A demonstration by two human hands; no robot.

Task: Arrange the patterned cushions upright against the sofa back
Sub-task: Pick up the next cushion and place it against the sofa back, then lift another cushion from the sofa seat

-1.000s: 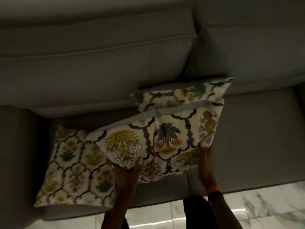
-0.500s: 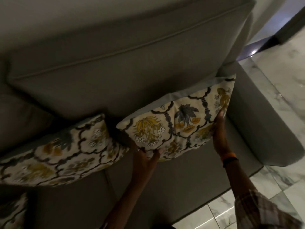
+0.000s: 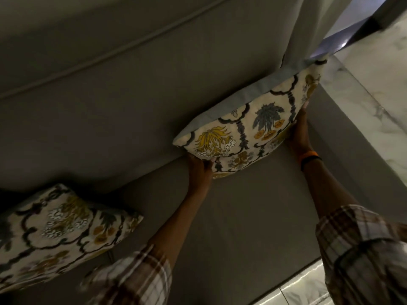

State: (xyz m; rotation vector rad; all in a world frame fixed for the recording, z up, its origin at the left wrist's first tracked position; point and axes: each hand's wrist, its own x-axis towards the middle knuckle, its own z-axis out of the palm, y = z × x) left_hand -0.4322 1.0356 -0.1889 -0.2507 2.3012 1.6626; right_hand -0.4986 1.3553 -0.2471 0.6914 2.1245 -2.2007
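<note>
Grey upholstery fills nearly the whole view: a large fabric sofa [image 3: 253, 216] with a piped back cushion [image 3: 132, 95] sloping across the upper half and a flat seat below it, dimly lit. White marble floor tiles [image 3: 378, 62] show at the right edge and bottom right corner. On the seat at lower left lies a cream patterned cushion with dark scrollwork and mustard flowers [image 3: 59, 234], tilted, its upper edge in shadow under the back cushion. A second cream patterned cushion with a pale blue border, a yellow flower and a blue-grey leaf motif [image 3: 253, 126] stands on edge at the sofa's right end, its back against the back cushion and its far corner close to the arm. Two forearms in rolled plaid sleeves [image 3: 361, 249] reach up to it. The left hand [image 3: 199, 167] cups the lower left corner from beneath, fingers curled around the edge. The right hand [image 3: 298, 133] lies flat against the right side, fingers extended together upward. An orange and black wristband [image 3: 309, 158] circles the right wrist.
</note>
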